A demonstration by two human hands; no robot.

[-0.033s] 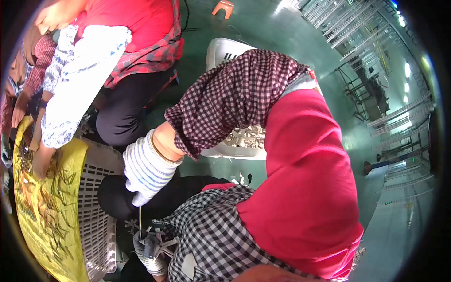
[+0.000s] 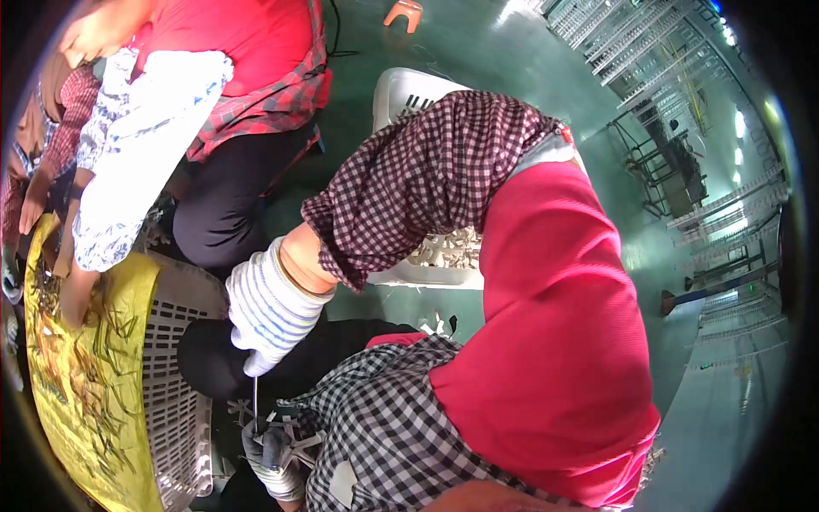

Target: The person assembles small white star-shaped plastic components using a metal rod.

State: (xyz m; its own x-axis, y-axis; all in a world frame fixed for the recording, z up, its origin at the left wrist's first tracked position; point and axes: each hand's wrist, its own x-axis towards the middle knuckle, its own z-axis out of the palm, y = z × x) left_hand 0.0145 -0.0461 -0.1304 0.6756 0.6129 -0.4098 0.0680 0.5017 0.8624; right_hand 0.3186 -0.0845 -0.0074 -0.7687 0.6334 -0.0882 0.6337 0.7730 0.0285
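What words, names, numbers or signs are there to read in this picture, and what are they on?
No words, labels, numbers or signs can be read here.
Small red mark by the checked sleeve: too small to tell if it has writing.
Yellow sheet: no letters that I can make out.
Thin dark rod: too small to show any.
Far racks: too blurred.

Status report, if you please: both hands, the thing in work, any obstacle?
Right hand closed on slim rod. Left hand at rod's lower end, pale strips against it, grip unclear. Slotted crate beside, not between hands.
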